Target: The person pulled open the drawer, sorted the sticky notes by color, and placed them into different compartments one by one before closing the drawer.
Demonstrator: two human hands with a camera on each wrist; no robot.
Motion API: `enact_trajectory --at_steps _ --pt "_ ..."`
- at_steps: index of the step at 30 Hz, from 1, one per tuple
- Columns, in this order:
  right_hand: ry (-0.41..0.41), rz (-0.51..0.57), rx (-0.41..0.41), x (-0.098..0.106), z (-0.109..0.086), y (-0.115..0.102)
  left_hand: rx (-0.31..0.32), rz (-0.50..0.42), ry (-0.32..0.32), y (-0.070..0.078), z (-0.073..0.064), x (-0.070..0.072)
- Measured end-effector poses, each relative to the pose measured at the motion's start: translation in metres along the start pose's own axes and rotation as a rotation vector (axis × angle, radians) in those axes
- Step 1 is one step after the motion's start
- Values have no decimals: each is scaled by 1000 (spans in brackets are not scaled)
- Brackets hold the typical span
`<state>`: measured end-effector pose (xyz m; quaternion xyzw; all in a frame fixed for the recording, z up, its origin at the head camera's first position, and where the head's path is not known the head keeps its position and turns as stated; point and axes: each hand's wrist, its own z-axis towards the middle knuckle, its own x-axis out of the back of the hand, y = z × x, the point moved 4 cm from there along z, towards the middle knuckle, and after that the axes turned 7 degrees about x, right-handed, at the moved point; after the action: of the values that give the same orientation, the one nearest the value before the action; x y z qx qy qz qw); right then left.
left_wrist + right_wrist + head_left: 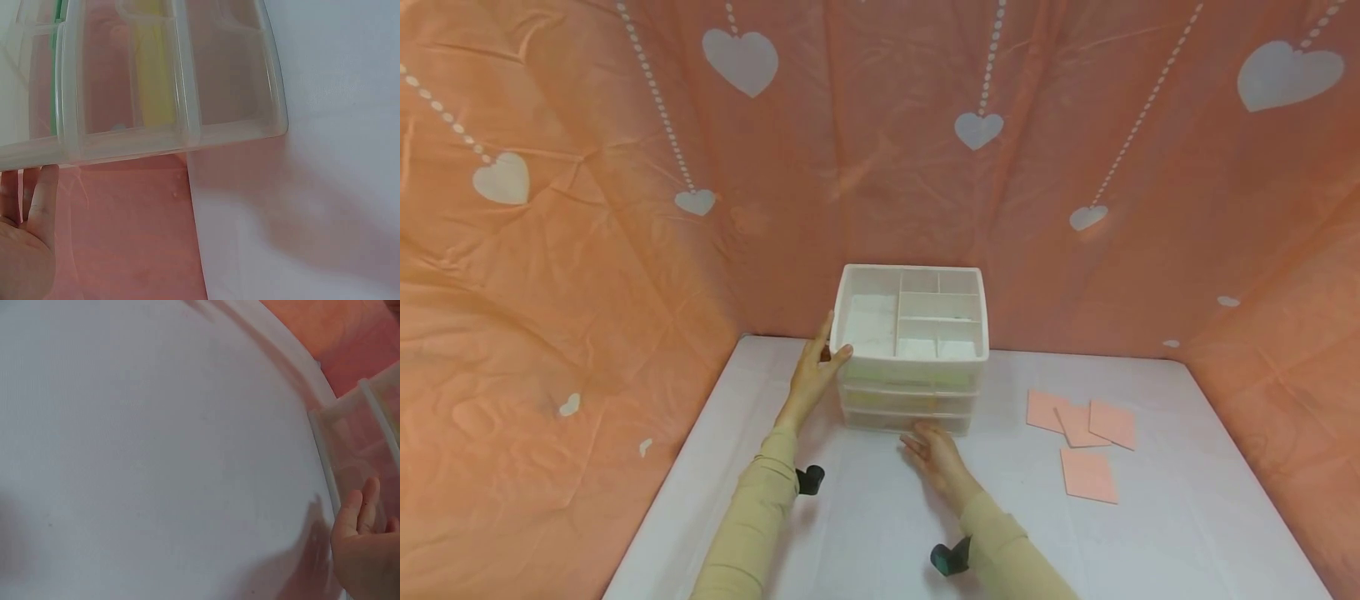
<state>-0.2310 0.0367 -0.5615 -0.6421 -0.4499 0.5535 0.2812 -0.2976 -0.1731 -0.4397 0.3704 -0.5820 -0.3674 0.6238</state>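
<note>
A white plastic drawer organizer (910, 360) stands on the table, with a divided tray on top and see-through drawers below. My left hand (814, 373) rests against its left side near the top, thumb at the front corner. In the left wrist view, the fingers of the left hand (28, 231) lie nearly straight along the side wall. Before the lowest drawer (880, 422) is my right hand (934, 454), fingers loosely bent at its front. The right wrist view has the right hand (365, 550) beside this drawer; whether the fingertips touch it, I cannot tell.
Several pink square cards (1088, 475) lie on the white table (1180, 533) to the right, some overlapping. Something yellow (156, 69) and something green (56, 75) show through the upper drawers. Behind and beside the table hangs an orange-pink cloth (887, 192) with white hearts.
</note>
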Motion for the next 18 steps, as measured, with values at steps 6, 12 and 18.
enact_trajectory --at_steps 6,12,18 --pt "-1 67 -11 3 -1 4 -8 20 -8 0 -1 -1" --pt "31 56 -36 1 -13 7 -7 10 -6 1 -2 1" --pt "39 39 -68 -1 -29 11 -10 8 -4 -1 -1 1"
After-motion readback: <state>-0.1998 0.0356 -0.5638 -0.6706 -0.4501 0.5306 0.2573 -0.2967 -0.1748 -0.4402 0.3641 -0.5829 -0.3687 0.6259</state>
